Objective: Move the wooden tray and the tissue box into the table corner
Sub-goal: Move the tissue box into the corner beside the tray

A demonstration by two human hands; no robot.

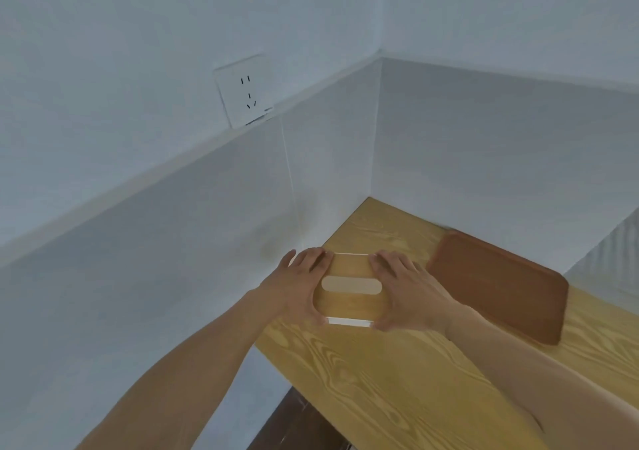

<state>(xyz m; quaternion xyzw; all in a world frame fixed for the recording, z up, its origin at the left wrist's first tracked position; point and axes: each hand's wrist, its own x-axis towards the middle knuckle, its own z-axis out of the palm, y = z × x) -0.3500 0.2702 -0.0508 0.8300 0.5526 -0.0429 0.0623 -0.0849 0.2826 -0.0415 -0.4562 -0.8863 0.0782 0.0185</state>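
The tissue box point(351, 302) has a light wooden lid with an oval slot and white sides. It sits on the wooden table point(380, 380) near its left edge. My left hand point(299, 285) grips the box's left end and my right hand point(406, 292) grips its right end. The wooden tray point(498, 285) is dark brown with rounded corners. It lies flat to the right of the box, against the right-hand wall, apart from my right hand.
Two white walls meet at the table corner point(371, 204) beyond the box. A wall socket point(247, 92) sits high on the left wall above a ledge. A gap with dark floor point(297, 425) shows left of the table's edge.
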